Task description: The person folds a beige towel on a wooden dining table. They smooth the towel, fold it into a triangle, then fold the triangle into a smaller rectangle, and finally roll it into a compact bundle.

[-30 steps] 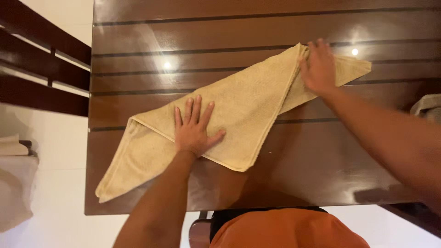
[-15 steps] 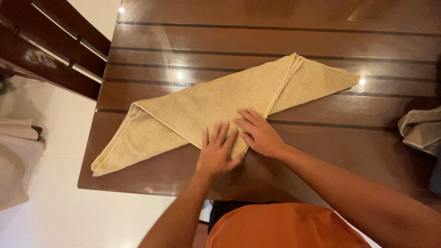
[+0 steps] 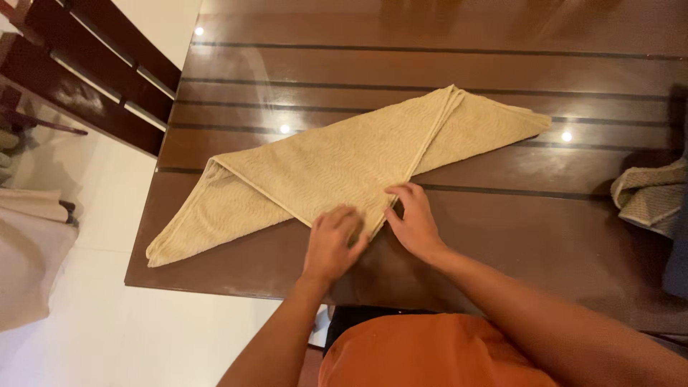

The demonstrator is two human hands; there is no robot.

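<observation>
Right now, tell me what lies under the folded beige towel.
The beige towel lies flat on the dark glossy wooden table. Both hands, left and right, press its near point. Anything beneath is covered.

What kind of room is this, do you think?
Probably a dining room at home or in a guesthouse: a glossy dark wooden table, a matching slatted chair, and a folded beige towel under both hands.

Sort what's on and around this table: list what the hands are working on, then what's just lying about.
In hand:
- beige towel, folded to a point
- left hand and right hand, both on its near corner

Lying about:
- grey cloth at the table's right edge
- dark wooden chair
- white cloths at left
</observation>
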